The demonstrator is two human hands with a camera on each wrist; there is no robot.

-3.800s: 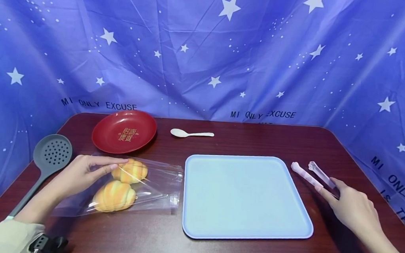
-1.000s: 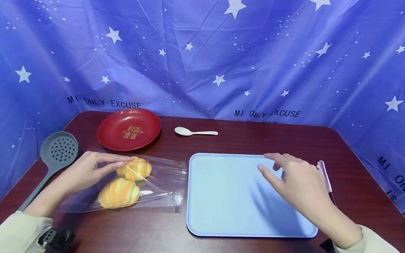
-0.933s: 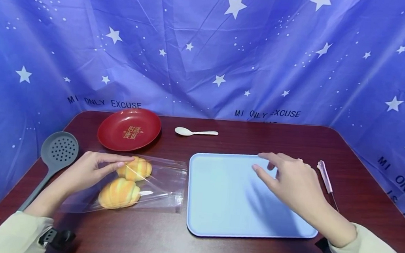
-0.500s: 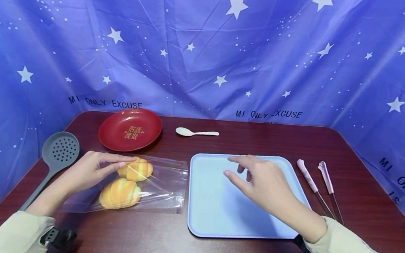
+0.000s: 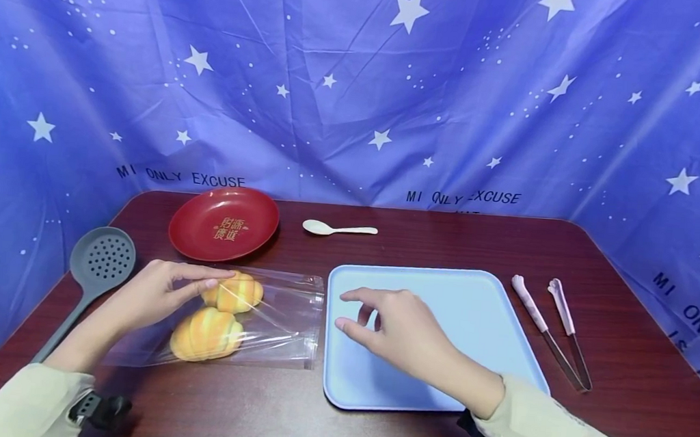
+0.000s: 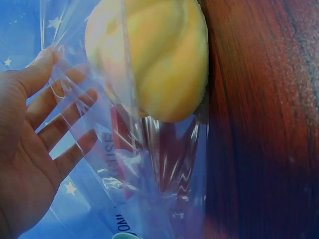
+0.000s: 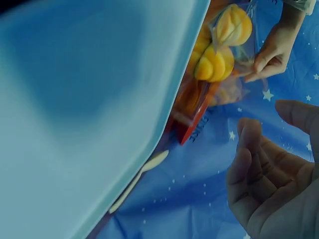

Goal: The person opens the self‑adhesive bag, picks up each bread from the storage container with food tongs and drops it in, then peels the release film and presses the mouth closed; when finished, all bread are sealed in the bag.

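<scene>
In the head view my left hand (image 5: pixel 145 296) pinches the top film of a clear plastic bag (image 5: pixel 283 316) lying left of the tray. Two striped bread rolls (image 5: pixel 208 335) are inside it, one behind the other. The left wrist view has the thumb at the film's edge, other fingers showing through the plastic, and a bread roll (image 6: pixel 164 59) close by. My right hand (image 5: pixel 412 330) hovers over the left part of the light blue tray (image 5: pixel 472 317), thumb and index finger apart, holding nothing. The sealed-looking strip of the bag faces it.
Pink-handled metal tongs (image 5: pixel 531 305) lie right of the tray, legs spread. A red plate (image 5: pixel 188 233) stands at the back left, with a white spoon (image 5: pixel 349 230) beside it. A grey slotted skimmer (image 5: pixel 102 261) lies at the left edge. A starry blue curtain (image 5: pixel 334 107) surrounds the table.
My right hand has let go of the tongs, left them on the table, and swept left across the tray towards the bag. The left hand keeps its place on the bag.
</scene>
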